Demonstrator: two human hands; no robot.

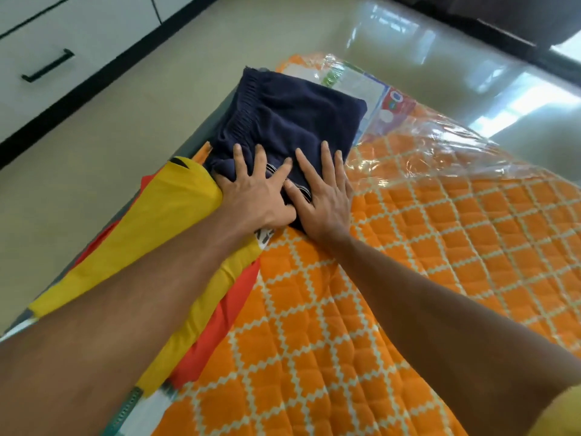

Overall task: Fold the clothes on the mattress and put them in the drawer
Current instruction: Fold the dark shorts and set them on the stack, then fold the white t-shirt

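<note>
Both hands lie flat with fingers spread and straight on the near edge of the navy shorts (289,121), pressing the cloth down. The left hand (251,190) covers the near left corner of the shorts, its thumb reaching across toward the right hand (323,190), which sits just beside it with its thumb touching the striped hem. Neither hand curls around anything. The shorts are folded into a rough square beyond the fingertips, with the gathered waistband running along their far left side.

Directly under the left wrist and forearm lies a yellow garment (163,221), touching the shorts at its far end. An orange-red garment (220,322) lies beneath it and shows along its edges near the left forearm. A bit of white cloth with black print (263,236) peeks out between the two wrists.

Everything rests on the mattress (408,247), quilted orange with a white diamond pattern and wrapped in clear plastic that wrinkles and shines to the right of the right hand. A printed label (377,96) shows under the plastic beyond the shorts.

Pale glossy floor tiles (157,121) surround the mattress. Far to the left of the left hand stands a white drawer unit (63,36) with a black handle (47,65) and a dark base strip; the drawer is closed.
</note>
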